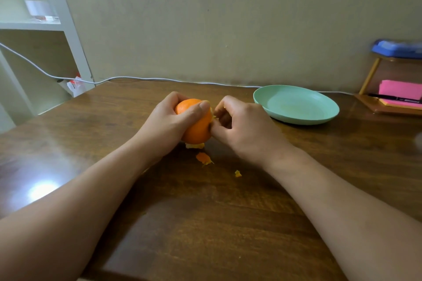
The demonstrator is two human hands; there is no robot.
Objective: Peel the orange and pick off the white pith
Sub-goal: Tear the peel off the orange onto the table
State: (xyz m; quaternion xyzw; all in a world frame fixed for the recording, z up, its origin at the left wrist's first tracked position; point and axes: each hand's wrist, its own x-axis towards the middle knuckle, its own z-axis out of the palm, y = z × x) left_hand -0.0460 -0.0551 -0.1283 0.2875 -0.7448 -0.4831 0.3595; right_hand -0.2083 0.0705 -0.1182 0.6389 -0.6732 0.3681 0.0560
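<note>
My left hand [170, 121] grips a mostly unpeeled orange [198, 129] just above the brown wooden table [205, 223], thumb laid across its top. My right hand [242, 130] sits against the orange's right side with curled fingers, thumb and fingertips pinching at a torn edge of peel there. Small peel scraps lie on the table: one under the orange [194, 145], one just in front [204, 158] and a tiny one [238, 173] further right. What lies under the right fingers is hidden.
A pale green plate [319, 118] sits at the right, holding nothing. A wooden desk stand [388, 107] with pink sticky notes, a pen and a blue object on top stands far right. A white cable [146, 78] runs along the wall. White shelving stands at the left.
</note>
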